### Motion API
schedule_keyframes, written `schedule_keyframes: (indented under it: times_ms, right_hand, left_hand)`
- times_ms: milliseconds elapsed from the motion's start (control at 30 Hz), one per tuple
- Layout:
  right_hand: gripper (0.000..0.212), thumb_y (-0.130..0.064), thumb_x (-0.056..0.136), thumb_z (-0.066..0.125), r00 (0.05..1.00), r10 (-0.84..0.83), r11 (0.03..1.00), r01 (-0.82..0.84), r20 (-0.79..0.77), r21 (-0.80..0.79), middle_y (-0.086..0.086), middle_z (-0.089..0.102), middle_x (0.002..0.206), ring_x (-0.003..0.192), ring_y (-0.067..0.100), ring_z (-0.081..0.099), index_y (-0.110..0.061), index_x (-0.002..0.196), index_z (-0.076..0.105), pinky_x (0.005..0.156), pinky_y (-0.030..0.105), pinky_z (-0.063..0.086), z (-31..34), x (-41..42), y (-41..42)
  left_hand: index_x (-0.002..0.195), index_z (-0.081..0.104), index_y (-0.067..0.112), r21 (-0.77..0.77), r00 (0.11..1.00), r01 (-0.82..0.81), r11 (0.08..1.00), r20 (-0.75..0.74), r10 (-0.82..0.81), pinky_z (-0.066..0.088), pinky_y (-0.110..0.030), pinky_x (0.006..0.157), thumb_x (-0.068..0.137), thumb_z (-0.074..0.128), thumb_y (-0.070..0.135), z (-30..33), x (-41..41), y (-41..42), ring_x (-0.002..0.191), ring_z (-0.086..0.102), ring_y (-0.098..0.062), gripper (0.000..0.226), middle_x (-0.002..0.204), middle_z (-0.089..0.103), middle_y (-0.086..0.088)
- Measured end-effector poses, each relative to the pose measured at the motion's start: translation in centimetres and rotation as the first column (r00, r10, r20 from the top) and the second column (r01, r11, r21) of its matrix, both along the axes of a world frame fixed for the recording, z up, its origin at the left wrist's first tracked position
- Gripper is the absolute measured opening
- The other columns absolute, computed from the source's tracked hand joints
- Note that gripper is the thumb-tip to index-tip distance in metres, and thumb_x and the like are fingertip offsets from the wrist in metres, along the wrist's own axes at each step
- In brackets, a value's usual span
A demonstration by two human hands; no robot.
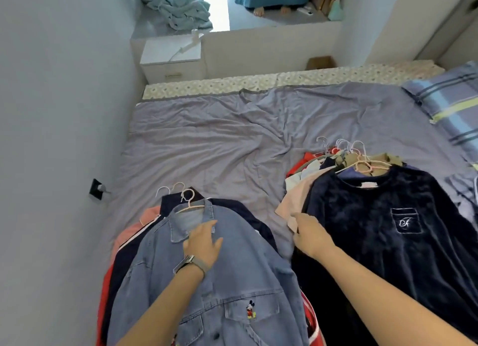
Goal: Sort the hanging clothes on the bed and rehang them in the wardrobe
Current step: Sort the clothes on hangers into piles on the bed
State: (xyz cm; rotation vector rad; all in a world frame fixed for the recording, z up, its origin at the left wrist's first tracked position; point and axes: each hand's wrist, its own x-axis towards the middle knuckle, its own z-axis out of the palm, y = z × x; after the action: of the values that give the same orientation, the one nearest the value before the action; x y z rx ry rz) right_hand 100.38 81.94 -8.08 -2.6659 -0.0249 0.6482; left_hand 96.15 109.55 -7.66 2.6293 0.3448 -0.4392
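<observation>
Denim shirt (207, 281): soft, weighty, on a hanger (190, 203); my left hand (203, 242) rests flat on it, released. Right hand (311, 236) touches the navy top's (375, 216) edge; grip unclear. Lift by hanger hooks.

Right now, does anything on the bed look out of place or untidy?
Nothing is damaged or spilled. The two piles lie orderly: the denim shirt tops the left one, the dark navy top the right. Only the grey bedsheet is wrinkled, and a beige garment sticks out from under the right pile.
</observation>
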Motion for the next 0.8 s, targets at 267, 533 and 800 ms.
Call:
schedule_keyframes:
  times_ms: [267,533,800]
  right_hand:
    - [0.061,-0.006,0.086,0.05,0.994,-0.107,0.991,0.109,0.02,-0.083,0.003,0.046,0.143,0.129,0.022,0.045,-0.017,0.144,0.037,0.098,0.033,0.043,-1.5,4.9,-28.5]
    - [0.054,-0.008,0.086,0.048,0.997,-0.067,0.966,0.058,-0.027,-0.251,0.006,0.054,0.131,0.116,0.024,0.053,-0.014,0.139,0.041,0.095,0.032,0.046,-4.4,8.9,-49.7]
    - [0.072,-0.019,0.087,0.057,0.995,0.018,0.968,-0.041,-0.095,-0.247,0.01,0.034,0.15,0.134,0.03,0.036,-0.012,0.149,0.022,0.108,0.038,0.037,-11.2,17.8,-53.0]
  left_hand:
    - [0.135,0.039,0.027,-0.065,0.999,0.031,0.997,0.016,-0.03,0.039,-0.034,0.096,0.088,0.056,0.035,-1.2,4.1,-25.7,0.123,0.046,-0.017,0.05,0.135,0.048,0.006]
    - [0.144,0.023,0.023,-0.209,0.992,0.124,0.97,0.002,-0.126,0.036,-0.028,0.107,0.091,0.055,0.034,-2.8,6.2,-48.2,0.132,0.035,-0.009,0.063,0.149,0.021,0.011]
    - [0.143,0.026,0.019,-0.147,0.997,-0.07,0.987,-0.051,0.063,0.032,-0.024,0.106,0.086,0.064,0.031,-6.9,12.0,-49.3,0.134,0.033,-0.013,0.069,0.148,0.026,0.005]
